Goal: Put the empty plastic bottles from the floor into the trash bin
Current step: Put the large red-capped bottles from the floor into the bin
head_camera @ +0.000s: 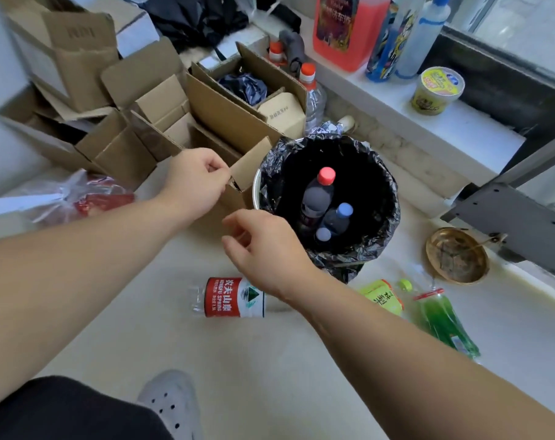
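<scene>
Bottles in the bin, more on the floor

Bottles stand upright inside the trash bin (328, 201), which is lined with a black bag: one with a red cap (326, 176), one with a blue cap (344, 209), and a third cap (323, 234) pale and low beside them. The left hand (195, 182) pinches the flap of a cardboard box (247, 168) that leans against the bin's left rim; its grip is clenched on the cardboard between thumb and fingers. The right hand (263, 249) hovers just left of the bin with fingers loosely curled, its grip released and holding nothing. On the floor (269, 360), a clear bottle with a red label (228, 296) lies on its side below the right wrist. To the right of that arm lie a yellow-green labelled bottle (382, 296) and a green bottle (444, 322), close together. A brass-coloured dish (457, 255) sits near the bin's right side.
</scene>
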